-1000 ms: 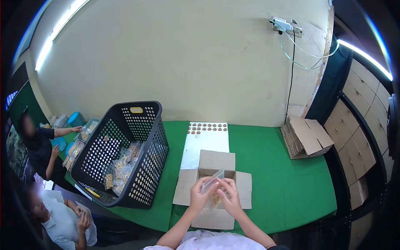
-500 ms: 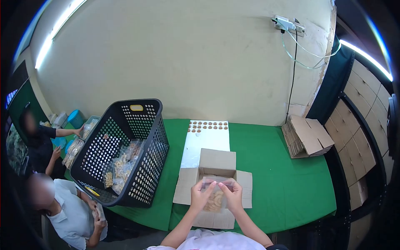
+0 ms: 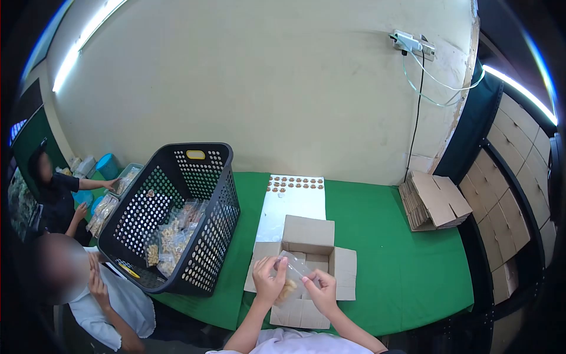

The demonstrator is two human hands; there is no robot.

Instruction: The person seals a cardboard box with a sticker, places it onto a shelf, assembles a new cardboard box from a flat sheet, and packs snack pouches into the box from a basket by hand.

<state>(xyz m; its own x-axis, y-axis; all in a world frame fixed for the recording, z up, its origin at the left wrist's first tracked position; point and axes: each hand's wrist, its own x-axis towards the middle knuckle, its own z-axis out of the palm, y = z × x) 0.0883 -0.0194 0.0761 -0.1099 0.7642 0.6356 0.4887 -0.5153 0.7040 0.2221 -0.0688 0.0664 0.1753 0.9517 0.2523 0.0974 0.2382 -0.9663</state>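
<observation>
Translucent plastic pouch (image 3: 292, 278) of yellowish pieces (image 3: 287, 291) is pinched by the fingers of the left hand (image 3: 268, 282) and right hand (image 3: 322, 292), an open brown cardboard box (image 3: 345, 274) beneath them and a black perforated plastic basket (image 3: 219, 231) to their left on the green surface (image 3: 401, 277).

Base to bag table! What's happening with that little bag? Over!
Left hand, right hand: both gripping clear bag, pale pieces inside. Open carton behind them in view, flaps splayed outward. Nothing seen blocking; hands hide part.
</observation>
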